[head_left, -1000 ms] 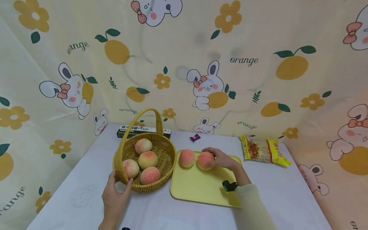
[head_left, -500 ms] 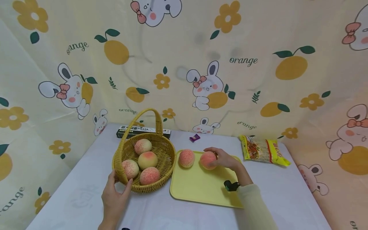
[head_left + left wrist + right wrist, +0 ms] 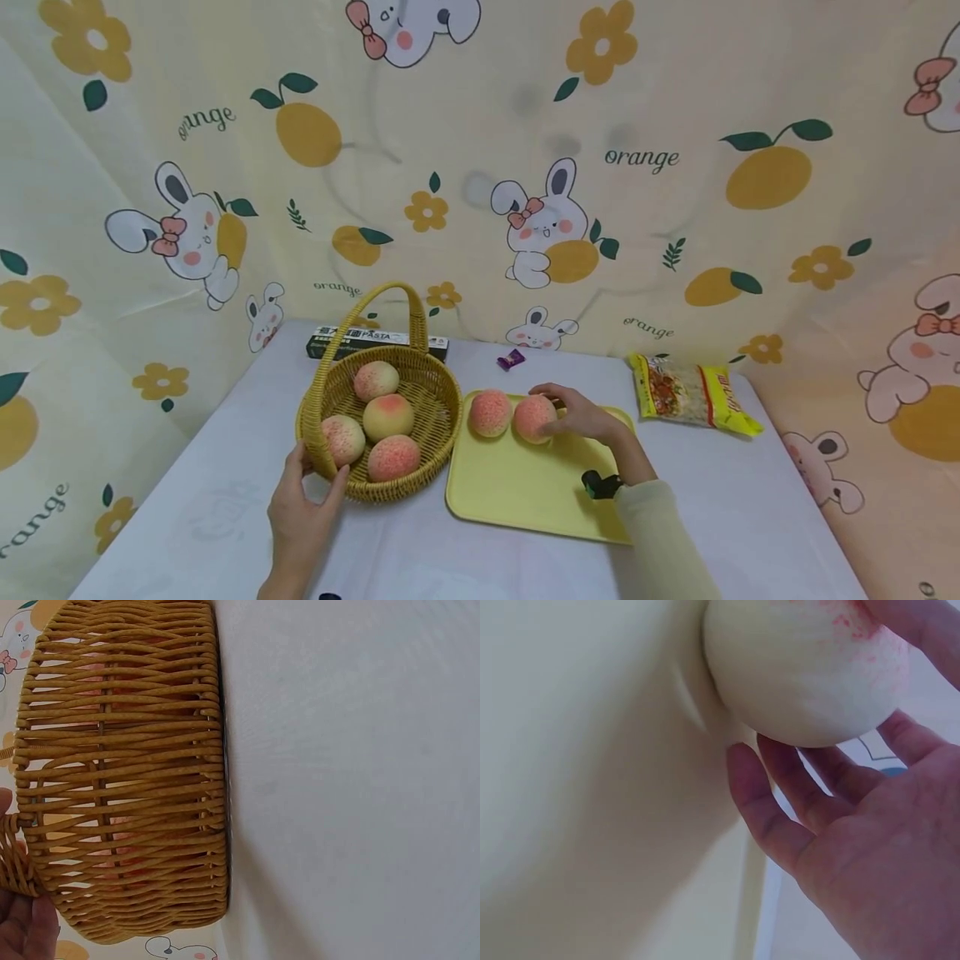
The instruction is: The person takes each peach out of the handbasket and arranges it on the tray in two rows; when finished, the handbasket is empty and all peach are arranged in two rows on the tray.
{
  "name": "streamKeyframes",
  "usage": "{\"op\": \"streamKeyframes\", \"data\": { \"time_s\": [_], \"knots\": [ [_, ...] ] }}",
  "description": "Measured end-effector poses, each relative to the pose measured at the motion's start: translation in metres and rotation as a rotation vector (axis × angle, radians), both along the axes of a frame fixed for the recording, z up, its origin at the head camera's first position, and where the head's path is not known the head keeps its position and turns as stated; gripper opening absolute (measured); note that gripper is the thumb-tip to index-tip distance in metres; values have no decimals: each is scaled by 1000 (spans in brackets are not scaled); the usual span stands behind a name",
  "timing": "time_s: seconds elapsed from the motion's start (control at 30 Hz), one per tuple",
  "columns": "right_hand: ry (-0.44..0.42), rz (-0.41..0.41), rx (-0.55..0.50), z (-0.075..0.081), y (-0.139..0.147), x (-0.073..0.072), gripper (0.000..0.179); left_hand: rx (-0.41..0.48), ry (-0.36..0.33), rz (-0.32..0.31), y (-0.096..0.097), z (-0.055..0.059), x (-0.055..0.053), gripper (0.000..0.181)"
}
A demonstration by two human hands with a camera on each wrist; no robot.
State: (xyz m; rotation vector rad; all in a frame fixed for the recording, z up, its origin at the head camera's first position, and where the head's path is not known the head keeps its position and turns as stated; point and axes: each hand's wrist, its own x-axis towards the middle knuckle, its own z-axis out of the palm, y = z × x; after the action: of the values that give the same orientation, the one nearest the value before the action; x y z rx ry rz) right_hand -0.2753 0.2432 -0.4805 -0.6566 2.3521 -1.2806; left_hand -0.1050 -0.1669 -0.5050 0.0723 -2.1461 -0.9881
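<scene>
My left hand [image 3: 302,504] grips the yellow wicker basket [image 3: 431,475] at the base of its handle, thumb and fingers on either side, as the left wrist view shows at the rim. Several peaches lie inside, among them a pale yellow one [image 3: 387,417]. On the yellow tray [image 3: 517,508] my right hand [image 3: 585,414] holds a pink peach [image 3: 531,419] between thumb and fingers. Its pale side [image 3: 802,682] faces the right wrist camera, close against the tray. A second pink peach [image 3: 491,413] sits just left of it, near the tray's back left corner.
Behind the basket lies a dark pasta box [image 3: 435,347]. A small purple wrapped candy [image 3: 512,359] is behind the tray, and a yellow noodle packet [image 3: 693,395] lies at the back right. A printed cloth hangs behind the white table [image 3: 217,467].
The peach in my right hand shifted slightly right, then came back left beside the other pink peach. My left hand and the basket stay in place.
</scene>
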Motion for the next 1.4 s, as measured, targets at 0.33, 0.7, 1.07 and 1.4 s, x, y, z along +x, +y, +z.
{"op": "streamKeyframes", "data": {
  "time_s": [0.33,0.7,1.07,1.4],
  "knots": [
    [5,52,36,8,-3,-2,66,4,3,4,-3,0,0,64],
    [105,94,3,41,-34,-19,66,-8,3,10,-6,1,1,64],
    [193,168,-73,60,-98,-31,64,15,-33,-10,-6,-1,0,62],
    [105,244,-152,67,-149,-28,63,26,-36,-12,-3,1,1,63]
  ]
}}
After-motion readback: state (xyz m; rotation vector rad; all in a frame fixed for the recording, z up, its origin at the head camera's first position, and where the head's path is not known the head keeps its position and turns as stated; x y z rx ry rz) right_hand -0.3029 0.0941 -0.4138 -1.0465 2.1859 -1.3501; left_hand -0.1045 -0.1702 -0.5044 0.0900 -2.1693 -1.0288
